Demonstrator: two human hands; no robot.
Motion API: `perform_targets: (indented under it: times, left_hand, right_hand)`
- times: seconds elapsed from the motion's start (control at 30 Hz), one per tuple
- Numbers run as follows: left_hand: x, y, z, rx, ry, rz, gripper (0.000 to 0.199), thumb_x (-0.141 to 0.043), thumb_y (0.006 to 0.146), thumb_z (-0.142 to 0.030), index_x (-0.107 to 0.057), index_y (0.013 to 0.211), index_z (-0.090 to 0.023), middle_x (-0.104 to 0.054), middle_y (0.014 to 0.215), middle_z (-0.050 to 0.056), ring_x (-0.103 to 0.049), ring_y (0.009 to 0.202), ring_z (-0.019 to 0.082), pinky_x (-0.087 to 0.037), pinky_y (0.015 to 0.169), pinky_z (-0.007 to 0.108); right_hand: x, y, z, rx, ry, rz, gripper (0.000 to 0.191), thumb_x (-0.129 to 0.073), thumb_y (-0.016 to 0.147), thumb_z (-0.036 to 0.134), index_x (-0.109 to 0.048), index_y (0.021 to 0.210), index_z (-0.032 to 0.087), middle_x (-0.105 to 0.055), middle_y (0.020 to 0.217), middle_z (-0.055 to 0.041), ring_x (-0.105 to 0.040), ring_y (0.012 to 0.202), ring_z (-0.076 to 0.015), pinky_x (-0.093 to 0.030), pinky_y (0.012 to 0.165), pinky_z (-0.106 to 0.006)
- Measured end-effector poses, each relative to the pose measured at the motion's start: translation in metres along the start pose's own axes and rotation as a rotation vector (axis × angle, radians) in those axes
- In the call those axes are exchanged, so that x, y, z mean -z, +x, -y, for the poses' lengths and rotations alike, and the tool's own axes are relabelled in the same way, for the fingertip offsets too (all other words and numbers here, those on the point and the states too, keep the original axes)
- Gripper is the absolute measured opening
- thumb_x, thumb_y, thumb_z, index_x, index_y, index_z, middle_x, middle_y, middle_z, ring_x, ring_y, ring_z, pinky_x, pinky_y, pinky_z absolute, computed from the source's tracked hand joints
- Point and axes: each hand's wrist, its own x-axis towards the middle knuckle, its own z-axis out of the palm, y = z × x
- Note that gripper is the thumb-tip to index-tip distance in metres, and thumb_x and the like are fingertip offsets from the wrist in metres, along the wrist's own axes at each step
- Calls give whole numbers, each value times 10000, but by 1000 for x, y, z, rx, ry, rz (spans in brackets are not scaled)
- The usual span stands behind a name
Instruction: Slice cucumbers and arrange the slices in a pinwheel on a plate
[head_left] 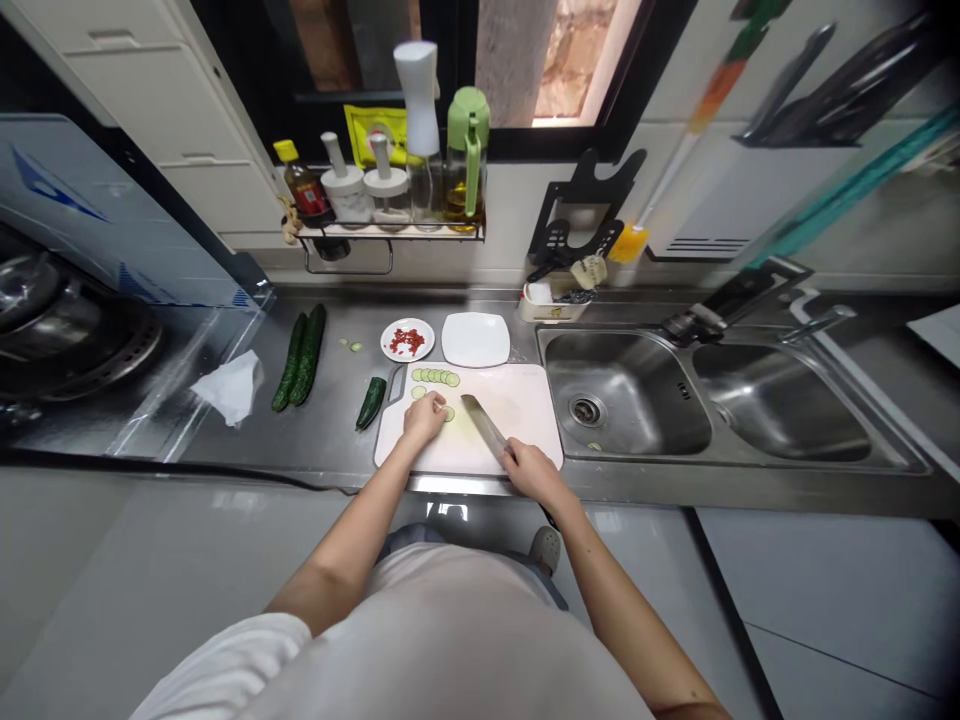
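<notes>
My right hand [527, 466] is closed round the handle of a kitchen knife [484, 425], whose blade slants up and left over the white cutting board [517, 390]. Left of the blade, my left hand [425, 420] has its fingers bent together at a thin cucumber slice [449, 414] on the board. Another slice [418, 393] lies just above that hand. Along the board's upper left runs an overlapping row of cucumber slices [435, 377]. A cut piece of cucumber [371, 403] rests on the counter beside the board's handle.
Behind the board stand a plate of chopped red pieces [385, 340] and a white square plate [475, 340]. Two whole cucumbers [298, 360] and a crumpled white cloth or tissue [231, 388] lie left. A double sink [630, 390] adjoins the right; a condiment rack [394, 232] hangs above.
</notes>
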Motion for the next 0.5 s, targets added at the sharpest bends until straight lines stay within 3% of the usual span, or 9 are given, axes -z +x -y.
perform_targets:
  times: [0.17, 0.5]
  left_hand:
    - [1, -7, 4, -35, 154, -66, 201, -585, 815, -288, -613, 1010, -249, -694, 891, 20, -621, 927, 203, -422, 784, 300]
    - [1, -6, 14, 0, 108, -85, 156, -574, 833, -268, -634, 976, -250, -699, 919, 23, -621, 932, 191, -431, 755, 274]
  right_hand:
    - [3, -4, 13, 38, -88, 30, 261, -362, 962, 325, -568, 1062, 198, -677, 976, -97, -610, 888, -197, -311, 655, -260]
    - [0, -9, 22, 88, -181, 63, 228, -370, 944, 266, -556, 1053, 193, -673, 994, -123, -625, 905, -230, -349, 705, -286]
